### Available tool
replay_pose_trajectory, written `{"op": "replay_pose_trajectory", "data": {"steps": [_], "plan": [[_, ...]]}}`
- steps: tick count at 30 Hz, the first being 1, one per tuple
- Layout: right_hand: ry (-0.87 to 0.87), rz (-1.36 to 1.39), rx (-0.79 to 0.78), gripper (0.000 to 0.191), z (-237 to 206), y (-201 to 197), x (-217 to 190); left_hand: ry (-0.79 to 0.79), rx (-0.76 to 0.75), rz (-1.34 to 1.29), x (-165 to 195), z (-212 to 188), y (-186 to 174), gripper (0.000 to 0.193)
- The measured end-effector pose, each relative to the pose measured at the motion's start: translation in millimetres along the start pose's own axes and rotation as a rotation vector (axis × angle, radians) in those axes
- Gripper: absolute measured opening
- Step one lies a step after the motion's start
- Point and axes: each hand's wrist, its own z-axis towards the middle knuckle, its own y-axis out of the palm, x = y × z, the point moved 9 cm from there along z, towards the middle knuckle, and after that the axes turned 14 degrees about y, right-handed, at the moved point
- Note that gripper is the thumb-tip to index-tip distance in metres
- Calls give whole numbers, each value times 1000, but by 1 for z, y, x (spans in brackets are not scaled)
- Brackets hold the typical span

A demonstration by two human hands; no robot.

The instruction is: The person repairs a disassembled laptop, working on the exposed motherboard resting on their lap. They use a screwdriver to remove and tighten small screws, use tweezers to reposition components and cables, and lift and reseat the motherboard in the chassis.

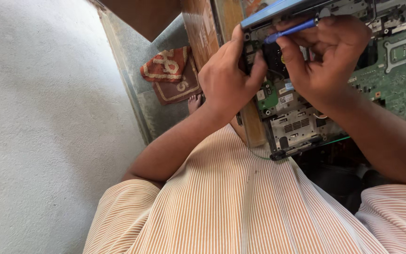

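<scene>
An opened laptop base (301, 120) with its green circuit board (395, 70) exposed lies on a wooden table (198, 28). My left hand (229, 80) grips the laptop's left edge, thumb pressed onto the inner parts. My right hand (327, 56) holds a thin blue tool (292, 30) like a pen, its tip pointing left into the chassis near my left thumb. A blue panel (278, 11) of the laptop stands tilted at the top edge of the view.
A rough grey wall (48, 131) fills the left side. Below the table edge a red and cream patterned mat (170, 70) lies on the floor, with a bare foot (194, 102) beside it. My striped orange and white shirt (240, 207) covers the foreground.
</scene>
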Motion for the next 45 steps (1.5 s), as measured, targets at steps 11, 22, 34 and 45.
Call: {"op": "replay_pose_trajectory", "data": {"steps": [11, 22, 34, 45], "plan": [[42, 9, -9, 53, -11, 5, 11, 11, 7, 10, 1, -5, 3, 61], [-91, -282, -5, 34, 0, -2, -11, 9, 21, 42, 1, -10, 2, 61], [-155, -111, 53, 17, 2, -11, -11, -20, -31, 64, -6, -16, 14, 62], [-54, -93, 69, 17, 5, -16, -9, -28, -20, 56, -6, -17, 17, 64]]}}
